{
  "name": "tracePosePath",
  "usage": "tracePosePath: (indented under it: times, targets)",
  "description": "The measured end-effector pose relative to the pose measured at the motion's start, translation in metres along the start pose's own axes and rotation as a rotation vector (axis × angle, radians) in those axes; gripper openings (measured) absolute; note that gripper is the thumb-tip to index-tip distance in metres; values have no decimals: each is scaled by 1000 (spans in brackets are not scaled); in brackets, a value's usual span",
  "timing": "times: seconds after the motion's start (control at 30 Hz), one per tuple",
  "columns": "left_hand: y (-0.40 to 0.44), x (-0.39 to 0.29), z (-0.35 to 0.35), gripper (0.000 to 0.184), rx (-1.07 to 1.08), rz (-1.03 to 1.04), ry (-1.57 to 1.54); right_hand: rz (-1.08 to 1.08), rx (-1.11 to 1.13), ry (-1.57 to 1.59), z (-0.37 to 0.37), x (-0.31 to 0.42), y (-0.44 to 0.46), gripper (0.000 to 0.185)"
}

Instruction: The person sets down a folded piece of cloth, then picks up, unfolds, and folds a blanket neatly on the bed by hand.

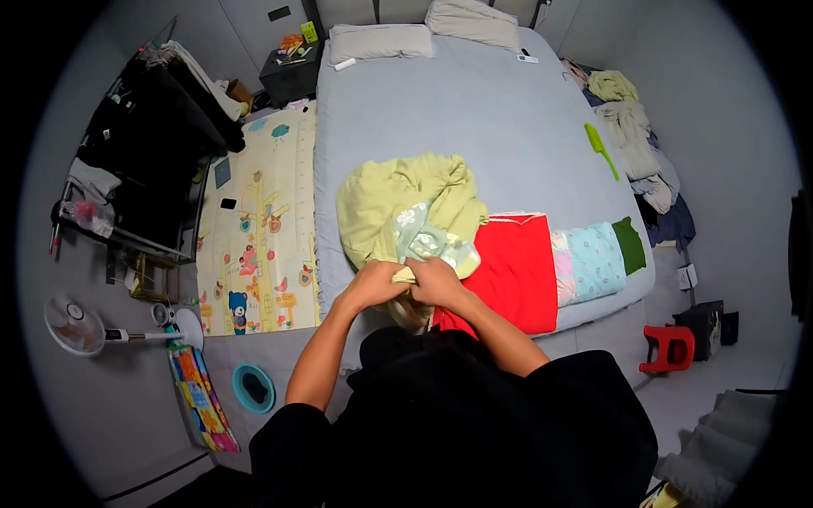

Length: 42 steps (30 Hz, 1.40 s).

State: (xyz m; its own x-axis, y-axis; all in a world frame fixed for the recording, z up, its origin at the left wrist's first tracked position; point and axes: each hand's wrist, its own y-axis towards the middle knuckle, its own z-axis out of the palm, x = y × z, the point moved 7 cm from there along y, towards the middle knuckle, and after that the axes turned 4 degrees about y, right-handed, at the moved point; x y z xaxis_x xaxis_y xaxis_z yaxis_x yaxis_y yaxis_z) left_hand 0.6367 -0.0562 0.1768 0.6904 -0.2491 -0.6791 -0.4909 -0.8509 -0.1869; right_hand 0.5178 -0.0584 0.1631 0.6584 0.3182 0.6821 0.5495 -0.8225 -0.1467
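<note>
A crumpled yellow-green cloth with a pale flower-printed part lies bunched near the foot of the bed. My left hand is closed on its near edge, fingers pinching the fabric. Close beside it, my right hand grips the same edge, so the two hands nearly touch. Part of the cloth hangs down below them, hidden by my body. To the right lies a folded red cloth, with a light blue printed cloth and a dark green cloth beyond it.
Grey sheeting covers the bed, with two pillows at its head. A green brush lies near the right edge, beside heaped clothes. A printed mat, a fan and a blue basin are to the left.
</note>
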Motion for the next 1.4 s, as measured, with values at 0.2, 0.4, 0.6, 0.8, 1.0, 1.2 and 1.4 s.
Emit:
tracePosePath:
  times: [0.2, 0.4, 0.6, 0.8, 1.0, 1.2, 1.4]
  targets:
    - [-16, 12, 8, 37, 303, -129, -177, 93, -542, 264, -80, -28, -8, 34]
    - [-12, 28, 29, 50, 142, 118, 176, -107, -880, 1071, -188, -30, -43, 24]
    - [13, 85, -2, 40, 152, -38, 455, -54, -1120, 1108, -232, -69, -102, 20]
    - [-2, 148, -74, 44, 302, -444, 669, 30, -1765, 1366, -275, -184, -214, 17]
    - [-50, 252, -53, 57, 56, -692, 444, 305, -1569, 672, -302, -206, -269, 23]
    - [12, 115, -50, 39, 78, -426, 4, 449, -917, 479, -216, -158, -147, 56]
    - [45, -60, -66, 25, -96, -10, -404, -218, -539, 308, -142, 17, -45, 73]
